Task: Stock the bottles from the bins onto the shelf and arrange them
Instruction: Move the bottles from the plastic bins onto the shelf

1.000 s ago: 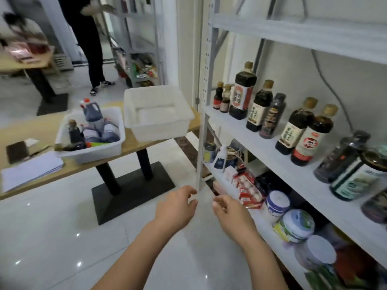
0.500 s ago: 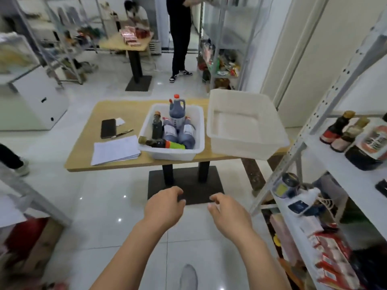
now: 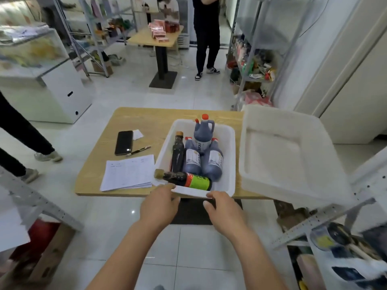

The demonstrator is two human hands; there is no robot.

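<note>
You're at the bin (image 3: pixel 230 160) — left hand (image 3: pixel 160 206), right hand (image 3: pixel 224 208) loosely curled, empty (near its rim) — next, grip the green-label bottle (image 3: pixel 188 180)

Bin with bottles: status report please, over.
Left hand and right hand at near rim of bin, grip unclear. Five bottles inside, green-label bottle lying nearest. Nothing blocks the hands.

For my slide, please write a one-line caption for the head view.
Left hand and right hand at the near rim of a white bin of bottles, beside a second bin.
</note>
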